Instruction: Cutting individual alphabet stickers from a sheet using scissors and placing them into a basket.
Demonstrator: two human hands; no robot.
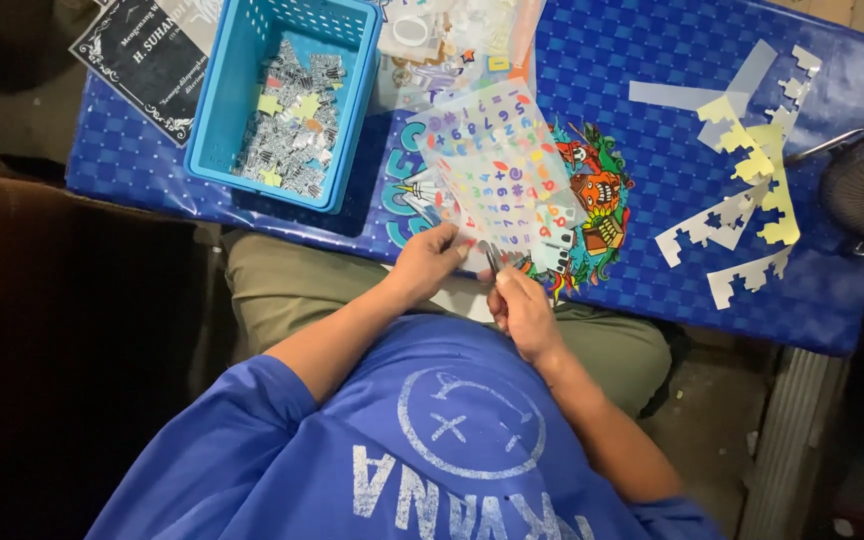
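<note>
near the front edge of the blue surface [652,150]: one sticker sheet [497,165] of coloured numbers, pinched at its near edge by left hand [427,262]. right hand [522,310] closed on one thin dark tool [492,258], tip touching the sheet's near edge. at the far left corner, one blue basket [227,110] of cut scraps. toward the right edge, a handful of white and yellow notched strips [752,170], overlapping, exact count unclear. one dark card [142,60] beside the basket.
</note>
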